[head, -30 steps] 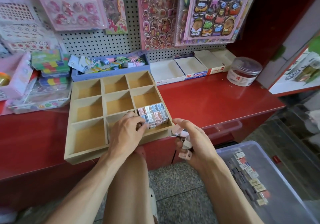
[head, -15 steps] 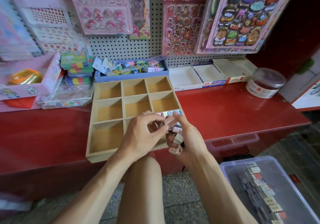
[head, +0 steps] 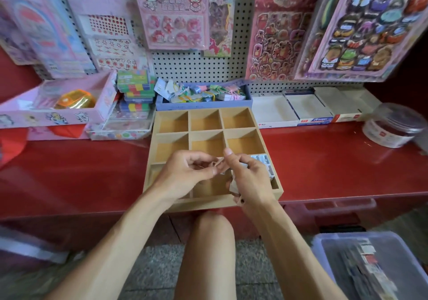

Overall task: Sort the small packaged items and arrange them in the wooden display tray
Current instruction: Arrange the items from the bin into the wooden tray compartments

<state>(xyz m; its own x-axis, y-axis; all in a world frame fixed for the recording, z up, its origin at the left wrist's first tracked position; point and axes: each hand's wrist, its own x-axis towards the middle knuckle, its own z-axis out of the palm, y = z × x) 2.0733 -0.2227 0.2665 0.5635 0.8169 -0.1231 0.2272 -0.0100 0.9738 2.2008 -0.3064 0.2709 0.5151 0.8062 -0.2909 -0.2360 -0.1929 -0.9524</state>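
A wooden display tray (head: 188, 120) with nine compartments lies on the red counter. Small packaged items (head: 266, 163) fill its front right compartment, partly hidden by my right hand. My left hand (head: 185, 174) and my right hand (head: 249, 177) meet over the tray's front row. My left fingers pinch a small pink packet (head: 218, 162) at the tip of my right hand. My right hand grips a bundle of several small packets (head: 234, 185); some stick out under the palm.
A clear plastic bin (head: 370, 262) with more small packets stands on the floor at the lower right. Behind the tray are a blue box of clips (head: 203, 105), white flat boxes (head: 308, 112), a round clear tub (head: 393, 126) and a pink box (head: 58, 112). My knee (head: 210, 230) is below the counter edge.
My left hand left the tray's front right compartment and came to my right hand. My right hand rose over the tray with its bundle. The view shifted right and up.
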